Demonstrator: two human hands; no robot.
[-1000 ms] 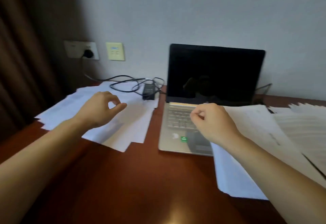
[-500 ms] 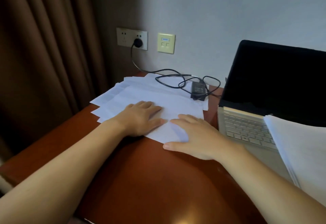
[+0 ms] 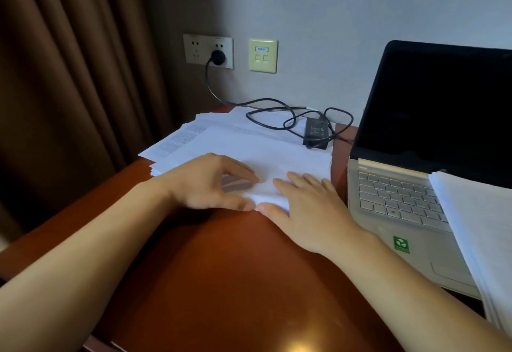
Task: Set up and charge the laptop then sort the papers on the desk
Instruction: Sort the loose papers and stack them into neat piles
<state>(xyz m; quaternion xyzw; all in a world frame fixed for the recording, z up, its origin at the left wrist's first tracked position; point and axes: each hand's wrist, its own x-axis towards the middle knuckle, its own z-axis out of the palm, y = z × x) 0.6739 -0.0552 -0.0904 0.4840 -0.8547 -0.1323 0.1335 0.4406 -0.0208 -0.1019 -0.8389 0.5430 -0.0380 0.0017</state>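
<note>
At the far left of the desk [image 3: 221, 282] lies a loose spread of white papers [image 3: 249, 144], some printed with fine rows of text, their edges fanned out unevenly. Both hands rest on the near corner of this spread. The left hand [image 3: 206, 182] is arched, its fingertips touching the top sheet and its thumb at the sheet's near edge; whether the thumb is under the paper cannot be told. The right hand [image 3: 310, 210], just beside it, lies flat with straight fingers close together, pressing on the paper, its thumb at the near edge by the wood. On the far end of the papers sits a black charger brick [image 3: 315, 131], its cable [image 3: 263, 115] looped over the sheets and running up to a plug [image 3: 217, 56] in the wall socket [image 3: 198, 50]. A cream wall plate [image 3: 262, 68] is to the right of the socket. To the right of the papers stands the open laptop [image 3: 401, 207], its screen dark and a green sticker [image 3: 401, 244] on its palm rest. A thick paper stack [image 3: 479, 230] overlaps the laptop's right side. A brown curtain [image 3: 69, 74] hangs at the left.
</note>
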